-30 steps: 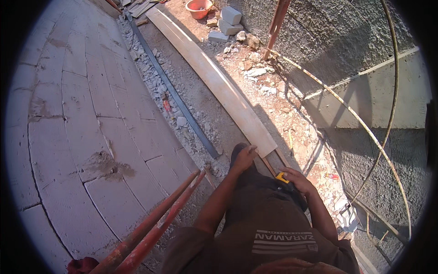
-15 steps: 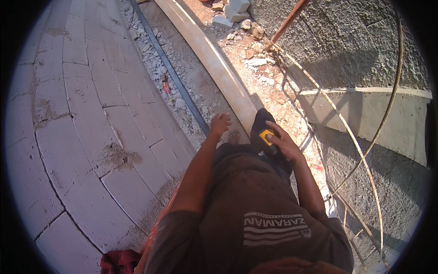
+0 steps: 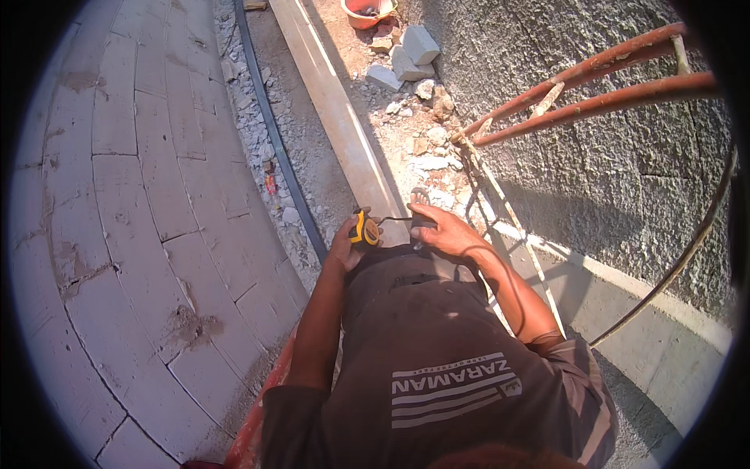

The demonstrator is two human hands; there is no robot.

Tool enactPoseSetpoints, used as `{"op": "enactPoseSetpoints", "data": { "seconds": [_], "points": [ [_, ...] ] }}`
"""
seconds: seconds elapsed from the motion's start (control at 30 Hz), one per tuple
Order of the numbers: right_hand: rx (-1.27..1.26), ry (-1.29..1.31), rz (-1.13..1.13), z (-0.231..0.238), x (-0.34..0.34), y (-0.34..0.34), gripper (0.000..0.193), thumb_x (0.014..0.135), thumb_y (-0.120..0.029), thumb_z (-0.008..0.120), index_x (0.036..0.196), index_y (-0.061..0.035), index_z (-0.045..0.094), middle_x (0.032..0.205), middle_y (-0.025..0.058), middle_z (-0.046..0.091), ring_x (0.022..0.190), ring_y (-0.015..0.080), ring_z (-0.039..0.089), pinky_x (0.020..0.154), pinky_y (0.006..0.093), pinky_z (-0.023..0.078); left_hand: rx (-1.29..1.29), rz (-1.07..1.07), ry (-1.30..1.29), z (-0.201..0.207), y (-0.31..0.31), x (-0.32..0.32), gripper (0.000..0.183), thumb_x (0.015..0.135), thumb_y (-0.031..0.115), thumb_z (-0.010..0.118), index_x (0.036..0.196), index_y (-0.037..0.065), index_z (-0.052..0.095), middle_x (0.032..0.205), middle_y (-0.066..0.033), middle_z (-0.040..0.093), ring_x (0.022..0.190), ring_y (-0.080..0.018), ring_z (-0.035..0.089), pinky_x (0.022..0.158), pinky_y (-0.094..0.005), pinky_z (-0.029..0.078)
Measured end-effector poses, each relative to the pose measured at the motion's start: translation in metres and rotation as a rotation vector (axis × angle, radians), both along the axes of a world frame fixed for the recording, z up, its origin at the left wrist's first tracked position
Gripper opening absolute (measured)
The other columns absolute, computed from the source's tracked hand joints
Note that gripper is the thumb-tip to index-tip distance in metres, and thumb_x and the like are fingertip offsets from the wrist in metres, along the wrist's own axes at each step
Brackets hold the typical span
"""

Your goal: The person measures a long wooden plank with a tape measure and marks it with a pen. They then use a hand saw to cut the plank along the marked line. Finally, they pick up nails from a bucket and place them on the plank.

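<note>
A yellow and black tape measure (image 3: 365, 230) sits in my left hand (image 3: 344, 244), whose fingers are closed round its case. From the case a short dark strip of blade (image 3: 396, 219) runs across to my right hand (image 3: 449, 231). The fingers of that hand are closed at the strip's far end; the exact grip is partly hidden. Both hands are in front of my waist, above the near end of a long pale board (image 3: 344, 125).
On the left stands a wall of pale blocks (image 3: 117, 195). A dark metal bar (image 3: 273, 129) lies along rubble beside the board. Red-brown poles (image 3: 594, 78) and a rough grey wall (image 3: 500, 70) are at right. Farther off are loose blocks (image 3: 402, 62) and an orange bucket (image 3: 367, 14).
The tape measure has passed from my right hand to my left, and a length of blade now shows between them. My hands have come closer together, and the view has shifted.
</note>
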State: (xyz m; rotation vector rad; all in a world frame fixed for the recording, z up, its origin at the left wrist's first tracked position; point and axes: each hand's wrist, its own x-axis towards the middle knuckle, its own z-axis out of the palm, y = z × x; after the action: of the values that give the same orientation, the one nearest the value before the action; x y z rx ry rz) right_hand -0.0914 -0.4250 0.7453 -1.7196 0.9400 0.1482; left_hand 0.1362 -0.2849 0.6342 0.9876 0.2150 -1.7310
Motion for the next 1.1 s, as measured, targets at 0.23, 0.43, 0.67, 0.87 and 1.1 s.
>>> {"op": "enactPoseSetpoints", "data": {
  "seconds": [0.23,0.43,0.67,0.87,1.1],
  "points": [
    [0.144,0.019,-0.182,-0.028,0.045,-0.173,0.049,0.096,-0.029,0.062,0.139,-0.0063,0.054,0.130,0.0182,0.061,0.116,0.0277,0.062,0.096,0.0388,0.050,0.170,0.733,-0.183,-0.059,0.052,0.125,0.037,0.096,0.044,0.050,0.119,0.015,0.057,0.112,-0.0101,0.064,0.098,-0.0281,0.064,0.080,-0.0457,0.056],
    [0.070,0.128,-0.479,-0.157,0.086,-0.257,0.048,0.091,-0.030,0.059,0.132,-0.0055,0.059,0.108,0.0173,0.069,0.104,0.0219,0.067,0.084,0.0363,0.052,0.851,0.619,-0.191,-0.133,0.140,0.207,0.030,0.091,0.049,0.055,0.097,0.019,0.056,0.083,-0.0061,0.058,0.074,-0.0259,0.059,0.070,-0.0498,0.053],
    [0.265,0.572,-0.689,-0.236,0.068,-0.160,0.028,0.090,-0.028,0.060,0.090,-0.0013,0.068,0.071,0.0135,0.067,0.067,0.0228,0.065,0.067,0.0367,0.051,0.519,-0.870,-0.679,-0.112,0.066,0.353,0.037,0.083,0.034,0.069,0.104,0.003,0.066,0.089,-0.0096,0.067,0.074,-0.0214,0.065,0.066,-0.0360,0.053],
    [0.410,0.329,-0.748,-0.241,0.121,-0.125,0.012,0.089,-0.019,0.062,0.090,-0.0100,0.069,0.082,0.0037,0.066,0.073,0.0192,0.063,0.060,0.0348,0.049,0.536,-0.721,-0.862,-0.062,-0.152,0.509,0.038,0.086,0.034,0.067,0.114,0.009,0.063,0.089,-0.0041,0.063,0.080,-0.0154,0.060,0.070,-0.0322,0.050],
    [0.512,0.190,-0.982,-0.336,0.204,-0.228,0.028,0.092,-0.027,0.059,0.107,-0.0054,0.067,0.098,0.0082,0.069,0.088,0.0252,0.064,0.076,0.0379,0.050,0.369,-0.595,-1.023,-0.036,-0.363,0.586,0.033,0.087,0.030,0.064,0.114,0.011,0.060,0.090,-0.0029,0.060,0.078,-0.0132,0.059,0.069,-0.0299,0.049]
  ]
}}
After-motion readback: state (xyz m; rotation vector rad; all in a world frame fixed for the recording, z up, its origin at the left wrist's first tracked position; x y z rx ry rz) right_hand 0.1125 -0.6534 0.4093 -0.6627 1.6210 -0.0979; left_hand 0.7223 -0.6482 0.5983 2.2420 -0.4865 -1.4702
